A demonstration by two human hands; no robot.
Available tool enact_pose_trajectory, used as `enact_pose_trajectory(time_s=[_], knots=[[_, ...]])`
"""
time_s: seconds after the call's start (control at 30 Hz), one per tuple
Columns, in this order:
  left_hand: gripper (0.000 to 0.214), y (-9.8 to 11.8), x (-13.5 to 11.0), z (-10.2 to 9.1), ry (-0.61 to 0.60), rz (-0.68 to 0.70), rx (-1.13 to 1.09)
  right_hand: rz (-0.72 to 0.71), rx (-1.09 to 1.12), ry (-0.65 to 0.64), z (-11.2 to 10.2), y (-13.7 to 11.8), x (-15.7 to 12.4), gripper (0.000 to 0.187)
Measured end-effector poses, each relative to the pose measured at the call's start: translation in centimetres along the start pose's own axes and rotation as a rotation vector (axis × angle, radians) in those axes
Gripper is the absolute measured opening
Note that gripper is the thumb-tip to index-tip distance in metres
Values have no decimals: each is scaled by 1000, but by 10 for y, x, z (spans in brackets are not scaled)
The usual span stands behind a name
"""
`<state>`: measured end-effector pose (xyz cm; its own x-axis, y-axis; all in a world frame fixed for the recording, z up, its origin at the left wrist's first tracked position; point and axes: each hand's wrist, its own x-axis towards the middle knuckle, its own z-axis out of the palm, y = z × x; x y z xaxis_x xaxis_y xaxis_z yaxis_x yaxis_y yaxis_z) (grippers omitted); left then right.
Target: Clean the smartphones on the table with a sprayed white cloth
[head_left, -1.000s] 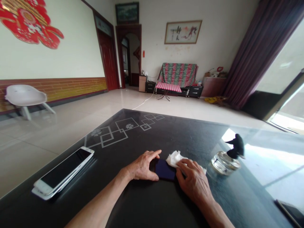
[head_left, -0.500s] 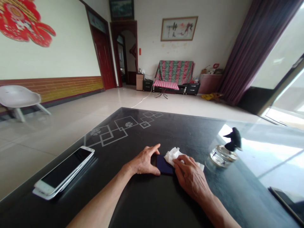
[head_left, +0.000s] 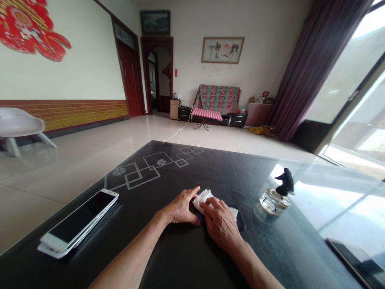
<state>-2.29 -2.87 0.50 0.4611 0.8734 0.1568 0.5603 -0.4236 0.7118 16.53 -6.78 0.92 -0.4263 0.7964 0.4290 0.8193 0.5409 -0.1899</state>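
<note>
A dark blue phone (head_left: 240,221) lies flat on the black table (head_left: 177,261), mostly covered by my hands and a tissue. My left hand (head_left: 181,207) steadies its left end, thumb on the near edge and fingers on the far edge. Under the bent fingers of my right hand (head_left: 221,223) a crumpled white tissue (head_left: 203,196) is pressed onto the phone's surface. The phone's right end shows beyond the tissue.
A clear spray bottle (head_left: 274,202) with a black nozzle stands to the right. Stacked white phones (head_left: 80,218) lie at the left, and another dark device (head_left: 355,259) at the right edge. A white chair (head_left: 21,122) stands beyond the table.
My right hand has slid the tissue leftward along the phone, close to my left hand. The phone's right end is now uncovered. The camera view has shifted slightly.
</note>
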Motion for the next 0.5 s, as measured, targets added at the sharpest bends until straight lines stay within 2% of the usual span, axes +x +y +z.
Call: enact_pose_trajectory(time_s=[0.2,0.5], knots=[[111,2,0,-1,0,-53,23,18,22,-4,4,-9,4,35],[110,-2,0,-2,-9,25,27,134,-76,27,-7,13,-6,28]])
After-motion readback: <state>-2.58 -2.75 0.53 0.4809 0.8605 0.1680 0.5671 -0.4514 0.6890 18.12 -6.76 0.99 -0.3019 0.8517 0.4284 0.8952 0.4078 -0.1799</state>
